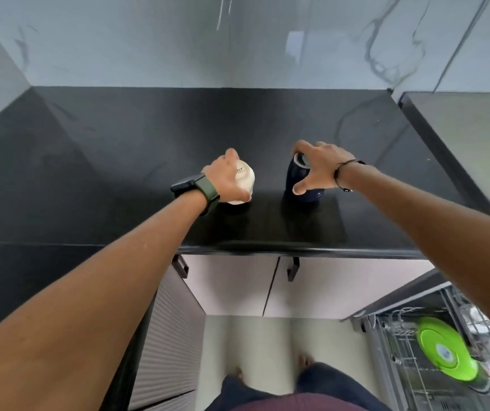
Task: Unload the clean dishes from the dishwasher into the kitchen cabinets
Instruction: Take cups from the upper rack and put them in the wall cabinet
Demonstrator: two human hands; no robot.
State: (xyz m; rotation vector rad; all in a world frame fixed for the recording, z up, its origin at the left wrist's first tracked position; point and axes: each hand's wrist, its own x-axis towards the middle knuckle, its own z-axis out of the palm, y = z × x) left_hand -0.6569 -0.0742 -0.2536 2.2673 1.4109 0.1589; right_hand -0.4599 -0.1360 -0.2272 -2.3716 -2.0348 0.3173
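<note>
A white mug point(244, 179) stands on the black countertop point(119, 161), and my left hand point(226, 180) wraps around its side. To its right stands a dark blue mug point(294, 173), upside down or on its base I cannot tell. My right hand point(316, 167) arches over the blue mug with spread fingers touching its top and side. At the lower right the dishwasher rack point(409, 351) is pulled out, with a bright green lid point(442, 350) and some pale dishes in it.
Marble-look wall tiles point(238, 40) rise behind the countertop. Pale cabinet doors with dark handles point(292, 269) sit under the counter edge. A ribbed grey cabinet front point(169, 336) is at the lower left. My legs and feet stand on the light floor point(252, 342).
</note>
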